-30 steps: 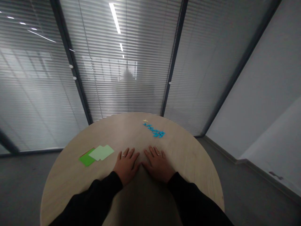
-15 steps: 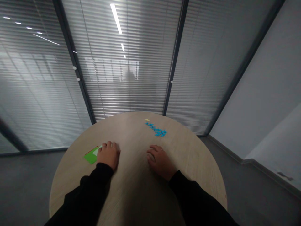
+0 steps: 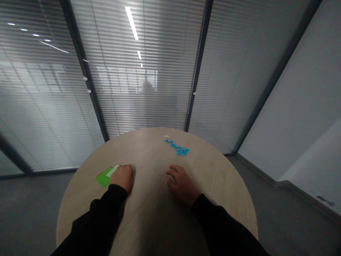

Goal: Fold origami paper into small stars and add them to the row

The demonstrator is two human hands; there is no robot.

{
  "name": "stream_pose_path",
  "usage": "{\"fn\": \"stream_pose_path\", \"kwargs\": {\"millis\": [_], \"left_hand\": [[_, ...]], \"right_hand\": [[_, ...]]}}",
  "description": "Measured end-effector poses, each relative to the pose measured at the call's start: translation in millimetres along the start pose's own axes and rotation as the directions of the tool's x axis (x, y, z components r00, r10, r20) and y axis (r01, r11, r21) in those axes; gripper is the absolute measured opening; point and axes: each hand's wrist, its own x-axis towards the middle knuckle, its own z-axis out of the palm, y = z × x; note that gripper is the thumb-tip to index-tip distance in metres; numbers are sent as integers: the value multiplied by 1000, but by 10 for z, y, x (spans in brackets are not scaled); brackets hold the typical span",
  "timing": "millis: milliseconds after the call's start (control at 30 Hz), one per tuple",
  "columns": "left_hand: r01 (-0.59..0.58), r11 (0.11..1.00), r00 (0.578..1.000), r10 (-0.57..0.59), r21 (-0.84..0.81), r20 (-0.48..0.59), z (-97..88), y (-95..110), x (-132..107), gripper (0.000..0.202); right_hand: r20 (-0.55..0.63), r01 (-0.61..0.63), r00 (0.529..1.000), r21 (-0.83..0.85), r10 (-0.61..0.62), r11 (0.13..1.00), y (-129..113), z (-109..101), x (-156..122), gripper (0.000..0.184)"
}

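Note:
My left hand (image 3: 122,177) is closed, its fingers curled down over a pale green sheet of paper (image 3: 112,171), with most of the sheet hidden beneath it. Bright green sheets (image 3: 103,179) lie flat on the table just left of that hand, with a thin reddish edge showing at their top. To the right, my right hand (image 3: 181,184) rests on the tabletop holding nothing, fingers loosely bent and the thumb apart from them. Beyond it lies a cluster of small blue folded paper pieces (image 3: 181,150), trailing toward a small pale yellow star-like piece (image 3: 167,136).
The round wooden table (image 3: 149,149) has its far edge close to a glass partition with blinds (image 3: 149,113). A white wall (image 3: 301,117) stands on the right. Grey floor (image 3: 29,213) shows on both sides of the table.
The left hand's fingers have curled in, and the pale green sheet has shifted slightly right across the bright green ones. The right hand has stayed nearly still.

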Motion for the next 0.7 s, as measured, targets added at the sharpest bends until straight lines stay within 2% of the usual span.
{"fn": "stream_pose_path", "kwargs": {"millis": [167,267,400,467,533,600,667,700], "left_hand": [[40,999,994,-43,-33,-103,-62,44,-2,38],[-3,998,980,-9,-63,-199,-125,85,-8,37],[-59,995,967,36,-85,-252,-129,113,-4,38],[-126,979,942,68,-159,-328,-108,151,-12,37],[-274,921,897,141,-278,-418,-85,237,-37,33],[-385,827,864,167,-410,-475,-59,365,-75,27],[-453,729,857,197,-513,-477,-29,503,-114,22],[-448,690,864,171,-568,-474,-11,563,-130,20]], "right_hand": [[-9,3,1000,5,-3,1000,-2,3,6,27],[-29,9,1000,32,-8,999,3,4,8,28],[-31,15,999,52,-14,999,-22,-17,18,27],[-55,9,999,78,-5,997,-45,-33,28,27],[-108,-11,994,144,27,990,-64,-43,39,30],[-144,-52,985,256,91,965,-74,-46,49,37],[-109,-103,982,377,154,921,-75,-40,54,46],[-71,-122,983,422,167,899,-73,-36,54,47]]}}
